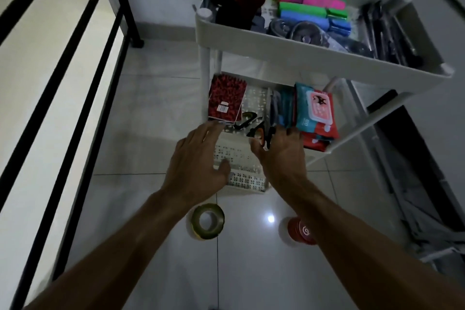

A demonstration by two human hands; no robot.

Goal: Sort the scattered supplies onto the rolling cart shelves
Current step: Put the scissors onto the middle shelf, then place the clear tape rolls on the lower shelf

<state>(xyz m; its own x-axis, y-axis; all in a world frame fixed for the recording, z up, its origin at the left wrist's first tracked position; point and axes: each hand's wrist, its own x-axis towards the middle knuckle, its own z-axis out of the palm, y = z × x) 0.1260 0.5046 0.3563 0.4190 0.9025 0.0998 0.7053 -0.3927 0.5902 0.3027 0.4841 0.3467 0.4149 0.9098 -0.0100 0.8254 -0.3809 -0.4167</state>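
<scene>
Black-handled scissors (260, 133) pinched by right hand (279, 156) fingers; left hand (198, 156) fingers spread.

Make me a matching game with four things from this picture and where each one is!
Things:
1. green tape roll
2. pink and green sponges
3. red spotted notebook
4. wipes pack

Places:
A. top shelf of the cart
B. on the floor tiles, near the left forearm
C. right side of the lower shelf
D. left side of the lower shelf

Right pairs: 1-B, 2-A, 3-D, 4-C
</scene>
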